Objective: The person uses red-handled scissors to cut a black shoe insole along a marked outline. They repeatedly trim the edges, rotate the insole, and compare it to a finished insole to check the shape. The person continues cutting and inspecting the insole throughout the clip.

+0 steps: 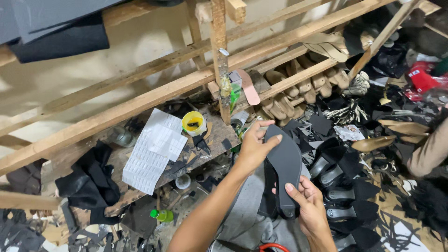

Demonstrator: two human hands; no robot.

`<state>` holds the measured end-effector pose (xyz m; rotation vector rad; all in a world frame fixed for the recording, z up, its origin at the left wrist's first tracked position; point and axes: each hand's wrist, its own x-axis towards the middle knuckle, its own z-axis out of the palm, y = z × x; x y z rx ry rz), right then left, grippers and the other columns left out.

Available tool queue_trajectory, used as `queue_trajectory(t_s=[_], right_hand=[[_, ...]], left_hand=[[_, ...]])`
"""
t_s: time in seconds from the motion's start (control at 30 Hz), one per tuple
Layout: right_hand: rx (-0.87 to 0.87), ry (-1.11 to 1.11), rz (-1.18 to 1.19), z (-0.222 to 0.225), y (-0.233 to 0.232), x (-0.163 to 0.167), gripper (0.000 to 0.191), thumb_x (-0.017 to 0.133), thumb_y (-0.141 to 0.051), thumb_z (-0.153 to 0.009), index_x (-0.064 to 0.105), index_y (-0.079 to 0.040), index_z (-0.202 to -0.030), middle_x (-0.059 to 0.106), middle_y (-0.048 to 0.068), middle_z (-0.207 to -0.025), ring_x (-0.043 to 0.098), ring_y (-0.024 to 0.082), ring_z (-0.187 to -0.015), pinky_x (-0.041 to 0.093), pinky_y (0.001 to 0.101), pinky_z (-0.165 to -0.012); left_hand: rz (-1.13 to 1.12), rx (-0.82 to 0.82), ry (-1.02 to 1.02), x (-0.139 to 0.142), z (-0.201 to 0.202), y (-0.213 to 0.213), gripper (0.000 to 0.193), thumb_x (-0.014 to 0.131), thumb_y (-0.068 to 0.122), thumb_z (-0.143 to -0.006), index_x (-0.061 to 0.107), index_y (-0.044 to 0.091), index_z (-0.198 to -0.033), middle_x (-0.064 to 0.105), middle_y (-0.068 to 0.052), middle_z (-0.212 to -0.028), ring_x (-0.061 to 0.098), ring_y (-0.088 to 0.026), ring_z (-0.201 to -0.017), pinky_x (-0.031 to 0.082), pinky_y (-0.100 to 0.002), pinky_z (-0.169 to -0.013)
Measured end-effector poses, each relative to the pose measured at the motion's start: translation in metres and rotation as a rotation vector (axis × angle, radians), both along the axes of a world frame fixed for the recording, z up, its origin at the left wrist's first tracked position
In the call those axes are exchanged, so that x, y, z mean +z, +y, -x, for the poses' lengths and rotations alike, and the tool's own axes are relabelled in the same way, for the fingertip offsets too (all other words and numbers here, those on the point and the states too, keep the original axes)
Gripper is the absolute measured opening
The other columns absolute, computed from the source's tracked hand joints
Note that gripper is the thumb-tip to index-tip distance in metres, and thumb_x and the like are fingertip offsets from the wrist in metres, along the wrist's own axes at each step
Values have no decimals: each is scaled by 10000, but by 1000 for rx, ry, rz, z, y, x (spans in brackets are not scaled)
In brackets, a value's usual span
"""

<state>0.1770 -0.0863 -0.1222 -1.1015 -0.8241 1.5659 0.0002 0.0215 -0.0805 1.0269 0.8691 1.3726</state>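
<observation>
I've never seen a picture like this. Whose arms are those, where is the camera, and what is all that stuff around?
The camera sits on a person's head and looks down, so the two bare arms are that person's own. The left hand and right hand together hold a dark grey shoe sole, one hand at each end. Behind it is a rough wooden bench with a yellow pot, white sheets and black scraps. Pale wooden shoe forms are stacked in a plank rack. More dark soles lie to the right, and a green bottle below.
</observation>
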Motion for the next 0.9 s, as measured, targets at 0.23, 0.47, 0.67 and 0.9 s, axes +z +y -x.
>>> queue_trajectory(t_s=[0.23,0.47,0.67,0.9], right_hand=[[-2,-58,-34,-4,8,-9,344,660,-47,-904,627,60,-1230,760,158,-1024,752,254,-883,589,357,-811],[27,-41,-136,3,23,-28,326,670,-20,-935,634,46,-1252,735,105,-1056,681,136,-899,529,273,-804],[120,-8,-151,12,26,-20,291,645,-21,-957,628,29,-1242,726,88,-1069,670,101,-913,520,249,-809],[155,30,-71,27,15,1,295,600,-88,-980,601,69,-1229,725,174,-1035,747,288,-885,619,436,-794]], left_hand=[[-11,36,-80,-7,-14,-26,803,784,17,-804,367,60,-1488,706,-107,-1126,703,-143,-980,598,-280,-852],[38,6,16,-41,-13,-67,366,828,66,-871,682,-58,-1183,740,-94,-1067,683,-118,-926,574,-254,-818],[-63,29,110,-42,0,-78,199,800,127,-904,762,-35,-1015,761,-41,-944,667,-63,-846,556,-229,-753],[150,13,30,-10,22,-76,257,790,198,-897,739,-50,-938,718,-74,-760,616,-72,-512,475,-221,-410]])
